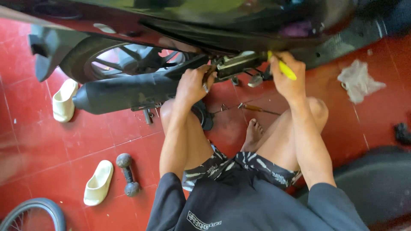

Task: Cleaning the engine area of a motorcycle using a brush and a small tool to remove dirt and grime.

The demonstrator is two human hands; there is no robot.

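Note:
I squat beside a dark motorcycle (222, 17) on a red tiled floor. My right hand (287, 76) is shut on a yellow-handled tool (283, 67), its tip pushed into the metal bracket (237, 63) under the bike's body. My left hand (195, 83) grips the same underside area, just left of that bracket and above the black exhaust muffler (124, 92). What my left fingers hold is hidden. A thin screwdriver (257, 109) lies on the floor between my knees.
Two cream sandals (64, 100) (98, 182) and a small dumbbell (127, 174) lie at left. A wheel rim (32, 216) shows at bottom left. A crumpled grey rag (357, 80) lies at right, above a black seat-like shape (376, 184).

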